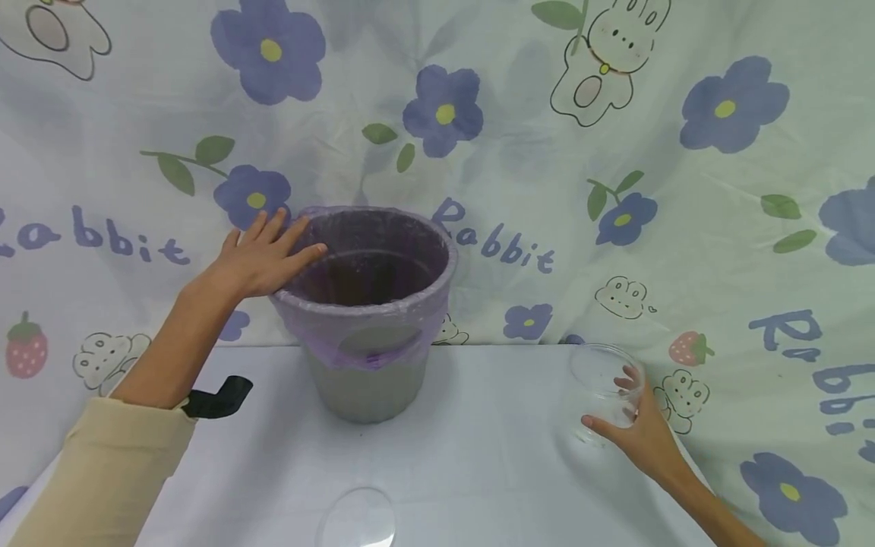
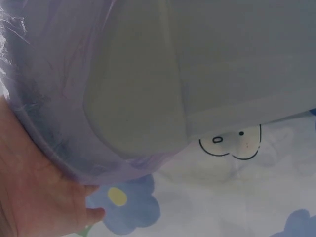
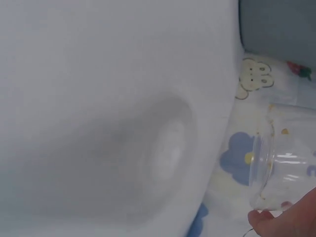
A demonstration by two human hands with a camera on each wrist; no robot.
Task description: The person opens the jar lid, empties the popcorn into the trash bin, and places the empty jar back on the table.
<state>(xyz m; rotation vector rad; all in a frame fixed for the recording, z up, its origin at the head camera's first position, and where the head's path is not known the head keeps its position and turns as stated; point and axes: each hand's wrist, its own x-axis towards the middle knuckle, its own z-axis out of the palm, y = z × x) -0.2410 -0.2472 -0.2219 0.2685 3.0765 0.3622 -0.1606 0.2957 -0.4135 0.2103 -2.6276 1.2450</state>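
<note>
My left hand point(image 1: 263, 258) rests on the left rim of a grey trash bin point(image 1: 369, 387), its fingers spread and fairly straight. A thin purple bag point(image 1: 355, 323) lines the bin and folds down over its rim. In the left wrist view, that hand point(image 2: 42, 190) lies against the bag-covered edge. My right hand point(image 1: 645, 429) grips a clear, see-through jar point(image 1: 601, 403) from its right side, thumb in front and fingers behind. The right wrist view shows the jar point(image 3: 286, 158) with the fingertips at its lower edge; it looks to have nothing inside.
A clear round disc point(image 1: 358, 520) lies on the white table point(image 1: 492, 463) near the front edge of the head view. Behind the table hangs a cloth point(image 1: 506, 167) printed with rabbits and blue flowers. A black strap point(image 1: 219, 399) sticks out from the left wrist.
</note>
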